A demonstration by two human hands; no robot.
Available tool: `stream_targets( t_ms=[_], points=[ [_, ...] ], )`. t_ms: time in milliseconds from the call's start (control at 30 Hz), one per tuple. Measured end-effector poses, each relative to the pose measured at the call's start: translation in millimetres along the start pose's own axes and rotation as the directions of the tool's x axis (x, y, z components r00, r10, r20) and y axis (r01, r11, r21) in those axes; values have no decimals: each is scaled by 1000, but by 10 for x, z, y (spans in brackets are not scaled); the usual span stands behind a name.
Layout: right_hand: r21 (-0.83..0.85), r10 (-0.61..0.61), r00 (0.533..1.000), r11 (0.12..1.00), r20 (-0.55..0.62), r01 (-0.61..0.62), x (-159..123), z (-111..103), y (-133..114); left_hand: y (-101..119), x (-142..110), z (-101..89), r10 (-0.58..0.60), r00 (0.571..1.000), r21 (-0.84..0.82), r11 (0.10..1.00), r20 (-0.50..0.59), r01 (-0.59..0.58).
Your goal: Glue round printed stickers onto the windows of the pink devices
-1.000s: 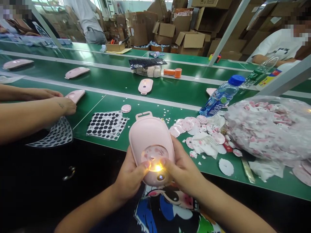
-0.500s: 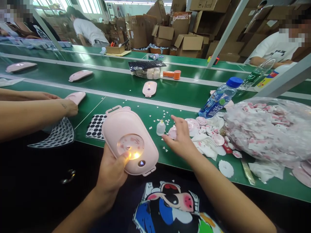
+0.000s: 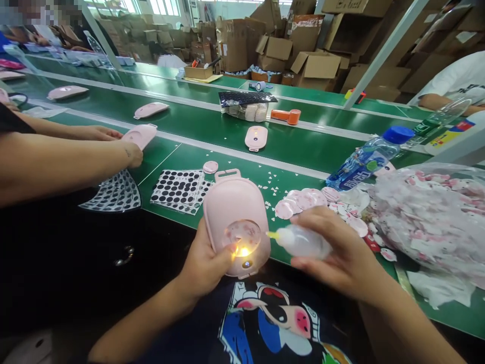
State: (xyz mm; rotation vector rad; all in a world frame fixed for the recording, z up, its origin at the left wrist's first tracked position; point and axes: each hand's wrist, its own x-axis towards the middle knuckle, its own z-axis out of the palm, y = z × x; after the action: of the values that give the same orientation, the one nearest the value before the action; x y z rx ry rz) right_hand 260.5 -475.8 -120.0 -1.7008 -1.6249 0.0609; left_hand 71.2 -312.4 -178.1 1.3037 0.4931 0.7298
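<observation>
My left hand [image 3: 208, 258] is closed round the lower left side of a pink oval plastic device [image 3: 235, 202], whose exact kind I cannot tell. Its thumb presses near a glowing yellow light at the round recess, and a small display shows below. My right hand [image 3: 337, 253] grips a small translucent squeeze bottle [image 3: 301, 241], tilted on its side. The bottle's yellow nozzle points left at the device's right edge, close to the recess. Beyond that hand lie overlapping round pink discs [image 3: 301, 201] on the green bench.
Sheets of black dots [image 3: 178, 189] lie left of the device. A co-worker's arms [image 3: 76, 151] reach in from the left, holding another pink device [image 3: 141, 135]. At right stand a blue-capped bottle [image 3: 367, 159] and a big clear bag of printed pieces [image 3: 435, 217]. More pink devices [image 3: 256, 138] sit beyond.
My right hand has picked up the squeeze bottle from the bench and tipped it toward the device. The device in my left hand is turned more upright. The view has shifted left.
</observation>
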Motion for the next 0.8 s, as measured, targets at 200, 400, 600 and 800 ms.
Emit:
stream_targets(
  t_ms=[200, 400, 600, 800],
  points=[
    [-230, 33, 999, 973, -4, -33, -150, -20, -341, 84, -18, 169, -21, 991, -78, 996, 132, 32],
    [-344, 13, 999, 939, 44, 3, -217, 36, -392, 85, -47, 242, -68, 978, -134, 986, 196, 95],
    [-369, -14, 998, 929, 65, 37, -235, 11, -404, 118, -53, 251, -61, 973, -192, 976, 223, 105],
    [-468, 21, 997, 883, 77, 17, -279, -4, -428, 120, -65, 258, -79, 967, -204, 970, 243, 130]
  ],
)
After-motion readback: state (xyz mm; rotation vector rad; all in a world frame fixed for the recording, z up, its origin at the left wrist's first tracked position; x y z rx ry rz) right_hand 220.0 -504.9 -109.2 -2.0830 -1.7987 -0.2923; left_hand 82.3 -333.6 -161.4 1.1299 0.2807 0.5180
